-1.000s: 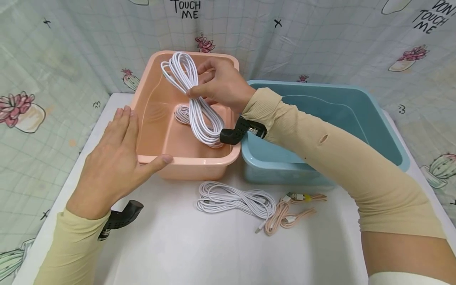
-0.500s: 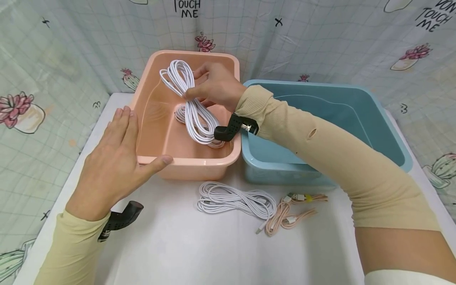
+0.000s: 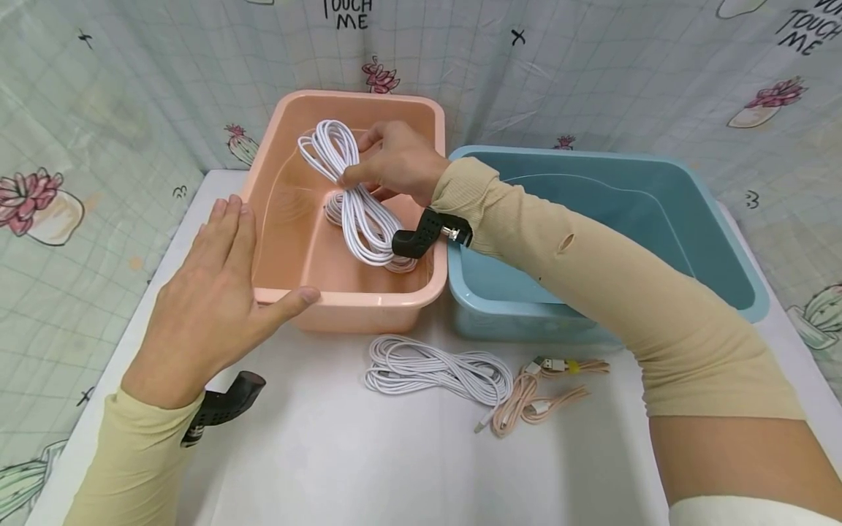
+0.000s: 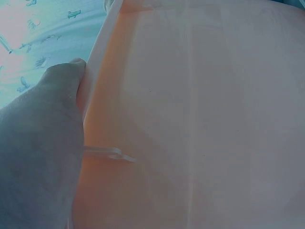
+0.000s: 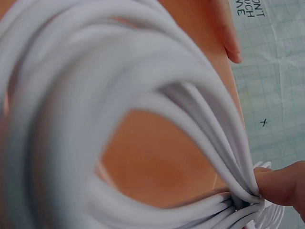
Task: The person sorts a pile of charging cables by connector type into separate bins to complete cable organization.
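Note:
A bundle of white coiled cable (image 3: 365, 226) hangs within the peach bin (image 3: 358, 299), gathered at its middle. My right hand (image 3: 401, 161) pinches that narrow middle between thumb and fingers; in the right wrist view the thumb (image 5: 281, 186) presses on the strands, and a large loop fills the foreground. Below it, another coiled cable (image 3: 333, 210) lies on the bin's floor, partly covered by the held one. My left hand (image 3: 204, 307) lies along the bin's near left corner, its fingers straight against the side and the thumb over the front rim.
A blue bin (image 3: 526, 292) stands to the right, against the peach one. In front of the bins, another white cable coil (image 3: 437, 369) lies on the white table (image 3: 368, 467), beside pinkish cables (image 3: 526, 398) with metal plugs. A patterned curtain (image 3: 454, 66) closes off the back.
My right hand has lowered the white cable a little deeper into the peach bin, mostly during the first half second. The left hand has stayed in place.

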### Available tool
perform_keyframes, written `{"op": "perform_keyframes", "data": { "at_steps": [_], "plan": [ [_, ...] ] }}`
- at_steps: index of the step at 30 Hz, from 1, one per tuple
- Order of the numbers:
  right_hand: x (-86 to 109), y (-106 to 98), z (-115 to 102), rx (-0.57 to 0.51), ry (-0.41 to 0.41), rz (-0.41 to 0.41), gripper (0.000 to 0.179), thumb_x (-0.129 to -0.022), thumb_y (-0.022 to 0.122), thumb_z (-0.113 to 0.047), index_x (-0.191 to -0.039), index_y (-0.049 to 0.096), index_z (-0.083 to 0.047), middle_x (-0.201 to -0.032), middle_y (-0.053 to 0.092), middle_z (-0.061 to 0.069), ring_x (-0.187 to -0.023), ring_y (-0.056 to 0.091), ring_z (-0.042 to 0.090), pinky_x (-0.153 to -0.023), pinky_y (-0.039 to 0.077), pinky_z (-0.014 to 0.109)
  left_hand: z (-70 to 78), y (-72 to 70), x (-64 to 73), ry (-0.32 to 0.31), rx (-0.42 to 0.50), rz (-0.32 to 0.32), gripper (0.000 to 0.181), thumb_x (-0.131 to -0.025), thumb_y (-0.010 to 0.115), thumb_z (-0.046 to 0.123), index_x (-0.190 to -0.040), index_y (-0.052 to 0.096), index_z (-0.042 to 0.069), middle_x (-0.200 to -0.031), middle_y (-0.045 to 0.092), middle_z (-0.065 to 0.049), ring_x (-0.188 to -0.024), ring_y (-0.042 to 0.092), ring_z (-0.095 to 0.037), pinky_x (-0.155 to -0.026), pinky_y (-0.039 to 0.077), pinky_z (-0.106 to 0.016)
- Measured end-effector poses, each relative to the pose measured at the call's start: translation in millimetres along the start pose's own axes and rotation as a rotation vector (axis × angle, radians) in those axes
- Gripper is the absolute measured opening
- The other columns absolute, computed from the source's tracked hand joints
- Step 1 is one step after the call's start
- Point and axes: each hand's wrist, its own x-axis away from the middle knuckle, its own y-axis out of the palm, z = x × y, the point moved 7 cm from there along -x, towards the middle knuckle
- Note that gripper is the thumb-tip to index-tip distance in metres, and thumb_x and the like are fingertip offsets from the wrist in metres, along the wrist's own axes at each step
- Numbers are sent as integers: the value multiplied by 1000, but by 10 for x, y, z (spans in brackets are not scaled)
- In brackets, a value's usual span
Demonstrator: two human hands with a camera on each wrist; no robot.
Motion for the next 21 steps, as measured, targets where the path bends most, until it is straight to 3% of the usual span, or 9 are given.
{"op": "perform_keyframes", "data": {
  "at_steps": [21],
  "plan": [
    [-4,24,17,48,7,-18,60,-74,84,-17,-123,49,-12,-96,60,4,-80,68,16,-74,62,29,-6,-6,-1,-16,17,-4,110,-83,57,70,-156,12,1,-165,8,-17,-155,9,-34,-123,20,-56]
  ]
}}
